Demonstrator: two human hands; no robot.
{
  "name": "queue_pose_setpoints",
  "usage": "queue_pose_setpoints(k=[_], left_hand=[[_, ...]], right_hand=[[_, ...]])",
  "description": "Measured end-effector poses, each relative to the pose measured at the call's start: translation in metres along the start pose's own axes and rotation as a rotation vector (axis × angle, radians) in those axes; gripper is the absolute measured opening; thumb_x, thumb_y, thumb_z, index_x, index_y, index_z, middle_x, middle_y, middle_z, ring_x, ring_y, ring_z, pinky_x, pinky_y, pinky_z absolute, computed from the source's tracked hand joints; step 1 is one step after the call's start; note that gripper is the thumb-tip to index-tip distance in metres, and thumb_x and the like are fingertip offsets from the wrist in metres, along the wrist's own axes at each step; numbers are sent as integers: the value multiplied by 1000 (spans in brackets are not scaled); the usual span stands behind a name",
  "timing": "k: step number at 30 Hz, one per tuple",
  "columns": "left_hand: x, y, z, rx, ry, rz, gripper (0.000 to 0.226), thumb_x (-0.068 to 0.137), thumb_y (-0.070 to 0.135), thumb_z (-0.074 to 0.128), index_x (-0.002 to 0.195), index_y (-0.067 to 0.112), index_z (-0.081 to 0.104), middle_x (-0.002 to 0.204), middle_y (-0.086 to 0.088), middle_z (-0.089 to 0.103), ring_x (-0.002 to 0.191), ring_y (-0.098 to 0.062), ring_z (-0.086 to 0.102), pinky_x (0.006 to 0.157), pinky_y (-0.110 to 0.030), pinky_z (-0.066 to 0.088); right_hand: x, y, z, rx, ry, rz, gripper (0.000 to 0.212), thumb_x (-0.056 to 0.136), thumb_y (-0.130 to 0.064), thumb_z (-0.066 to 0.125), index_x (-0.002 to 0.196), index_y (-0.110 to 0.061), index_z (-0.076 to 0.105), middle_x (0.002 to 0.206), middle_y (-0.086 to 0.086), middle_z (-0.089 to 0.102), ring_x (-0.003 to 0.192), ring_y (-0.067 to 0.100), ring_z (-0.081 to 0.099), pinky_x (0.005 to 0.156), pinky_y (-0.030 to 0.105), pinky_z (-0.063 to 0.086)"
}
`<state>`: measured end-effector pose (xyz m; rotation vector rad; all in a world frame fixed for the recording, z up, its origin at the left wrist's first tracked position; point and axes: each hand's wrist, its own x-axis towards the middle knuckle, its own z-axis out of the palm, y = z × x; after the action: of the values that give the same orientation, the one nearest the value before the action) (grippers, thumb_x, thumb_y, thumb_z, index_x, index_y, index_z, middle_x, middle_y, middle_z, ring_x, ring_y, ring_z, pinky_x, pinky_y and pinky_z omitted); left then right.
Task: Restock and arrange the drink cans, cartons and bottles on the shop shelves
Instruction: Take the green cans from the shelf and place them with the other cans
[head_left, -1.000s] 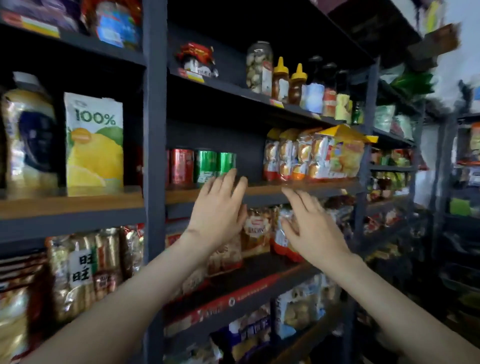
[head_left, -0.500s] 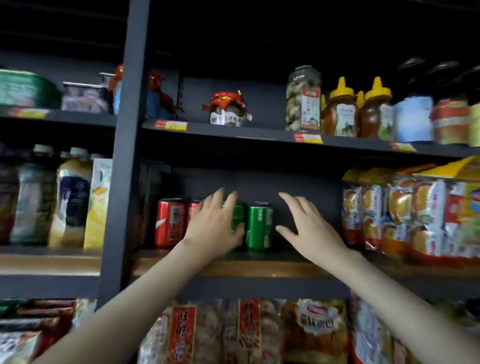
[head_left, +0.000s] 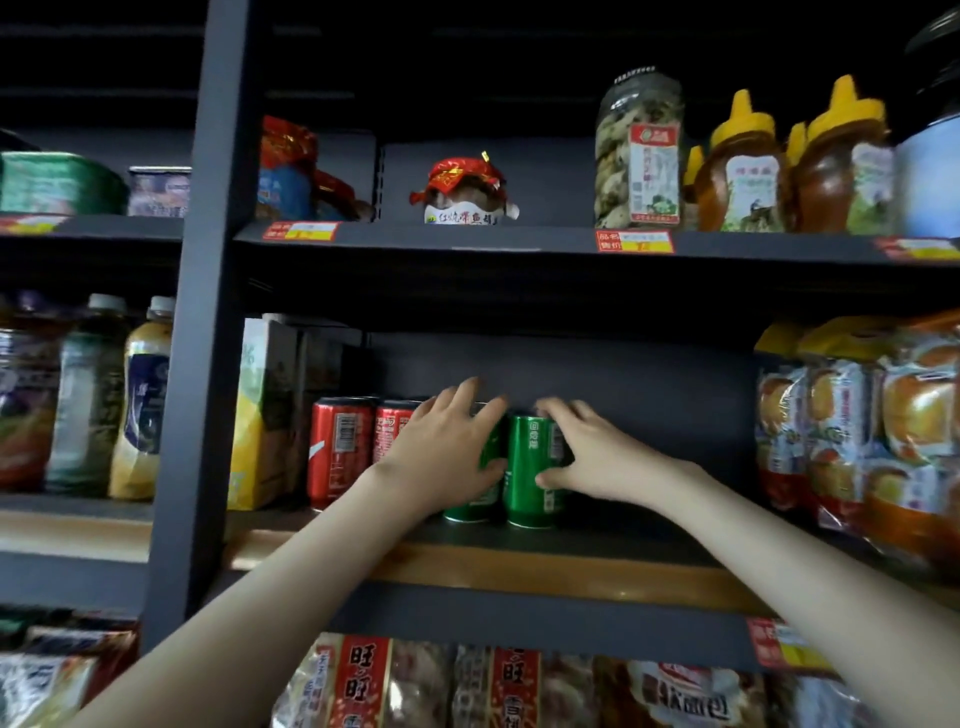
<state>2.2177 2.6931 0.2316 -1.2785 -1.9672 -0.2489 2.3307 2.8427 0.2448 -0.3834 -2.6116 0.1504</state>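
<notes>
Green cans (head_left: 530, 467) sit gripped, left hand (head_left: 447, 457) hiding most of one, right hand (head_left: 592, 460) around the other.

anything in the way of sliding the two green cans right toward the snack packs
Nothing visible. The left hand holds the left green can and the right hand grips the right green can. The shelf between them and the snack packs shows only bare board.
</notes>
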Motion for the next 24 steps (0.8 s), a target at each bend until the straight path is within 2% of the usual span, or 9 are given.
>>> queue_pose_setpoints(k=[5, 7, 9, 13, 16, 18, 21, 23, 24], left_hand=[[3, 6, -2, 8, -66, 52, 72, 94, 45, 52, 152, 32, 12, 157, -5, 17, 142, -25, 23, 116, -37, 20], [2, 7, -4, -13, -47, 76, 72, 94, 44, 52, 153, 33, 11, 156, -3, 22, 141, -24, 24, 116, -35, 18], [0, 10, -5, -34, -35, 106, 73, 95, 41, 53, 154, 33, 11, 154, -1, 27, 140, -21, 26, 116, -32, 18], [-8, 19, -13, -55, -31, 148, 71, 96, 35, 53, 154, 34, 10, 153, 3, 32, 137, -18, 31, 112, -29, 22], [-13, 25, -24, -105, -10, 176, 66, 96, 29, 54, 152, 33, 20, 146, 2, 42, 131, -19, 39, 106, -30, 30], [-18, 28, -30, -132, 38, 172, 60, 96, 30, 54, 150, 31, 28, 141, 2, 47, 126, -18, 43, 100, -27, 34], [-27, 34, -35, -215, 130, 89, 60, 94, 43, 55, 148, 31, 31, 138, 4, 50, 126, -16, 46, 95, -27, 38], [-36, 41, -34, -292, 164, 19, 64, 91, 51, 57, 147, 31, 31, 139, 6, 48, 126, -14, 46, 95, -27, 41], [-40, 44, -32, -341, 187, -1, 66, 90, 51, 58, 146, 29, 32, 140, 8, 46, 125, -12, 46, 96, -26, 42]], right_hand=[[0, 2, -3, 85, 32, -55, 52, 84, -29, 73, 107, -27, 27, 113, 3, 47, 93, 17, 53, 72, 31, 45], [-2, 2, -6, 129, 71, -61, 51, 84, -31, 73, 98, -25, 25, 96, 0, 47, 77, 11, 50, 58, 26, 40], [-6, 3, -10, 175, 109, -44, 55, 81, -32, 76, 95, -23, 24, 90, -3, 44, 71, 7, 45, 52, 23, 33], [-16, 6, -17, 244, 138, 10, 67, 74, -32, 83, 104, -22, 24, 100, -1, 42, 77, 8, 44, 53, 23, 34], [-26, 4, -20, 240, 142, 9, 82, 70, -30, 85, 126, -25, 25, 117, -2, 33, 94, 14, 44, 57, 17, 34], [-34, 2, -22, 232, 174, -8, 87, 69, -30, 86, 137, -25, 32, 119, -5, 30, 99, 14, 44, 59, 16, 38], [-48, 0, -28, 309, 307, -12, 76, 69, -34, 86, 133, -26, 46, 117, -4, 35, 100, 13, 45, 72, 22, 38], [-61, -2, -31, 482, 422, 18, 72, 66, -38, 86, 128, -29, 49, 119, -6, 41, 104, 11, 47, 83, 24, 39], [-67, -4, -32, 616, 455, 29, 69, 63, -40, 86, 123, -31, 53, 119, -7, 46, 105, 11, 52, 86, 29, 45]])
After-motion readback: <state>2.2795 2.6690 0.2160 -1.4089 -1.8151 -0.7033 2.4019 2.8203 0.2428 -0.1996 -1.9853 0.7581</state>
